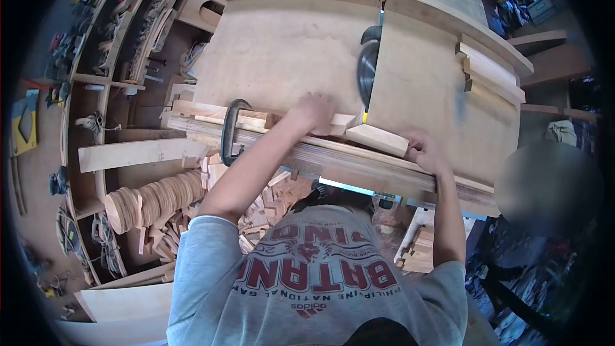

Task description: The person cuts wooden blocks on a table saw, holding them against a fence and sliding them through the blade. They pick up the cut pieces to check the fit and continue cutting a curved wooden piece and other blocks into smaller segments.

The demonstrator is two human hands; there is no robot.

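Observation:
My left hand [314,113], slightly blurred, curls over the end of a short wood block [343,124] at the near fence [371,152] of a plywood saw sled. Just right of it lies a longer angled wood piece [378,140], its right end pinched between the fingers of my right hand [424,152]. A circular saw blade [367,74] stands up through the slot beyond the two pieces, close to where their ends meet. Part of my left fingers is hidden behind the hand.
A black C-clamp [229,131] grips a stop block on the fence at left. Wood strips [493,74] lie on the sled's right side. A curved far fence [384,1] crosses the back. Stacked wooden discs [154,198], offcuts and tool shelves stand at left.

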